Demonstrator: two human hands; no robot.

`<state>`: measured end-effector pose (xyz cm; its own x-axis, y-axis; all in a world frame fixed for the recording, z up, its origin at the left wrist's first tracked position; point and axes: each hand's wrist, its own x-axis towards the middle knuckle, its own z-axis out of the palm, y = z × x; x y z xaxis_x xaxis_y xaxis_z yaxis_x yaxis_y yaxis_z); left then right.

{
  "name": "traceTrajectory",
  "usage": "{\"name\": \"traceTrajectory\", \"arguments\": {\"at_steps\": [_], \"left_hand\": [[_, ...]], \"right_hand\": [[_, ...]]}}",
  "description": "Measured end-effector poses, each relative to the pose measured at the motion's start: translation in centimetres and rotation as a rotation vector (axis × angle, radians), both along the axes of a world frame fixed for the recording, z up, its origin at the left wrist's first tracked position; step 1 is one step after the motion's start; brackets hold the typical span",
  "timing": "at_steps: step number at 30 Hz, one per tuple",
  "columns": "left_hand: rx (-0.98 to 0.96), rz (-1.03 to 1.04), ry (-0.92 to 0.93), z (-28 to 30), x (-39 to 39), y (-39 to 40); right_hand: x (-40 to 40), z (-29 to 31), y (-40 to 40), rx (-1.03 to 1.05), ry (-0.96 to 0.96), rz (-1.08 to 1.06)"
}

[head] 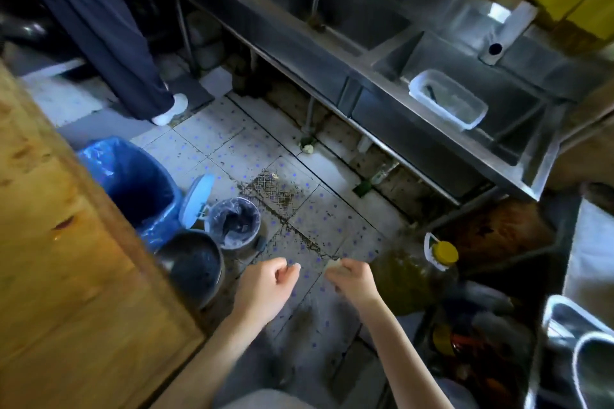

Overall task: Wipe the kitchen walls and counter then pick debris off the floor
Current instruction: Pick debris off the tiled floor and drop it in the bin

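Both my hands hang over the dirty tiled floor [319, 209]. My right hand [352, 279] pinches a small pale scrap of debris [333, 264] at its fingertips. My left hand [265, 285] is beside it with fingers curled; whether it holds anything I cannot tell. More debris lies on the floor: a pale and green lump [307, 146] by a sink leg, a green scrap [362, 189] under the sink unit, and a small crumb [274, 175] on the patterned tile. A small bin [232, 222] with a clear liner stands just ahead on the left.
A blue-lined bin [133, 183] and a steel pot [196, 266] stand by the wooden counter [66, 259] on the left. The steel sink unit [398, 76] runs across the back, holding a plastic tub [448, 98]. An oil jug [418, 272] stands right. Another person's legs [109, 36] stand far left.
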<state>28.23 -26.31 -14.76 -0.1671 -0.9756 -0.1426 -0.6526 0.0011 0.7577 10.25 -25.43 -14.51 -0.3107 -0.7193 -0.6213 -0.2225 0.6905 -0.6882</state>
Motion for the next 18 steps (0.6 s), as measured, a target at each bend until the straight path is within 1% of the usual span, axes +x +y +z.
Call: {"name": "traceTrajectory", "arguments": {"at_steps": [4, 6, 9, 12, 15, 18], "left_hand": [[-0.004, 0.059, -0.015, -0.4, -1.4, -3.8], [0.017, 0.093, 0.003, -1.0, -1.9, -5.3], [0.06, 0.167, 0.022, -1.9, -2.7, -8.0], [0.109, 0.237, -0.011, -2.6, -3.4, -11.3], [0.138, 0.29, -0.102, -2.7, -3.6, -15.1], [0.113, 0.388, -0.115, -2.6, -3.5, -17.7]], "right_hand": [[-1.1, -0.7, -4.8, 0.012, -0.003, 0.04], [-1.6, -1.1, -7.2, 0.021, 0.017, 0.108], [-2.6, -2.0, -11.3, 0.055, -0.003, 0.187], [-3.1, -2.7, -15.8, 0.101, -0.006, 0.318], [-3.3, -3.2, -20.4, 0.136, 0.008, 0.44], [-3.3, -3.3, -24.8, 0.135, -0.014, 0.569]]}}
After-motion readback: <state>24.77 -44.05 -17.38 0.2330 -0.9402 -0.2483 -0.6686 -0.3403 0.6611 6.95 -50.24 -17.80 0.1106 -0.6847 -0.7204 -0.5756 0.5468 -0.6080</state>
